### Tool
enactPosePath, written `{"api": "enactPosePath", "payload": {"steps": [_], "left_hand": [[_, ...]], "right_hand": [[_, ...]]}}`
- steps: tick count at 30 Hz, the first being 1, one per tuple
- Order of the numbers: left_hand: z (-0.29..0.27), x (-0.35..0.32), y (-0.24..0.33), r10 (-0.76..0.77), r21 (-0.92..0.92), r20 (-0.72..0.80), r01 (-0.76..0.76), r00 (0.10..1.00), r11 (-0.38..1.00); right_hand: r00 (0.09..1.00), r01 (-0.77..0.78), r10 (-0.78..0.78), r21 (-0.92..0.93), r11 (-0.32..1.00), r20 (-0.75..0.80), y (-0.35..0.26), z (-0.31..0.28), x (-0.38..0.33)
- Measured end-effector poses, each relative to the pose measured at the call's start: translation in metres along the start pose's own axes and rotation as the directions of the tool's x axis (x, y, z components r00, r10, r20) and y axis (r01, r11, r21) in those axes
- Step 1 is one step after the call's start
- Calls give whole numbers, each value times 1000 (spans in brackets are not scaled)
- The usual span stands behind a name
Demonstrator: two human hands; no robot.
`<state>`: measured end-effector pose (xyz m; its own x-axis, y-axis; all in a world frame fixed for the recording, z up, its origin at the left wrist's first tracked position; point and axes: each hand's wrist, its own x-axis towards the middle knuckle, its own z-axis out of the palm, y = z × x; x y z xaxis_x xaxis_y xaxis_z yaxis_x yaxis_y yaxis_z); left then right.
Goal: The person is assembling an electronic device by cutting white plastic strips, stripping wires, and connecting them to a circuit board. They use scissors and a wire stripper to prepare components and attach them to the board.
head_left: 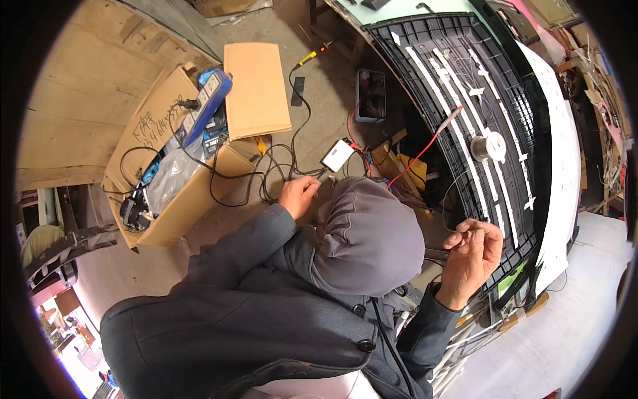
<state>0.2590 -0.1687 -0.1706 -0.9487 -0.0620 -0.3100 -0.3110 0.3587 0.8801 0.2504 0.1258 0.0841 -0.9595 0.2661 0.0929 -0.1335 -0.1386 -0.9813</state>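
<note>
My left hand [299,196] is closed with its fingers curled, near the small white box [337,155] on the floor; what it holds, if anything, is hidden. My right hand [473,256] is raised beside the lower end of a black vehicle grille [425,86]. Its thumb and fingers are pinched together on something too small to make out. White strips [458,85] run along the back of the grille. On them sit a spool of thin silvery wire [487,147] and a red-tipped probe [450,120] with a red lead.
An open cardboard box [179,219] at left holds a blue power strip [203,106], tools and plastic wrap. Black cables [266,174] tangle across the floor. A yellow-handled soldering iron [312,56] lies farther off, near a grey bin [371,95]. Grey cloth [372,239] hides the middle.
</note>
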Motion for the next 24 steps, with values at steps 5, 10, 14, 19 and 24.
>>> {"api": "enactPosePath", "payload": {"steps": [5, 10, 14, 19, 24], "left_hand": [[7, 27, -18, -47, 7, -22, 47, 999, 999], [17, 41, -11, -75, -6, -12, 75, 997, 997], [24, 56, -5, -27, -6, -2, 27, 1000, 1000], [34, 91, 8, 9, -4, -149, -9, 989, 1000], [49, 153, 15, 69, 4, -324, -71, 944, 997]], "right_hand": [[999, -35, 38, -74, 997, 29, -2, -3, -5], [997, -74, 72, -69, 995, -26, -4, -10, -11], [994, -107, 104, -74, 991, -43, -2, -6, -12], [990, -138, 138, -99, 985, -5, 1, 2, -9], [991, -130, 126, -108, 986, -41, -2, 6, -4]]}}
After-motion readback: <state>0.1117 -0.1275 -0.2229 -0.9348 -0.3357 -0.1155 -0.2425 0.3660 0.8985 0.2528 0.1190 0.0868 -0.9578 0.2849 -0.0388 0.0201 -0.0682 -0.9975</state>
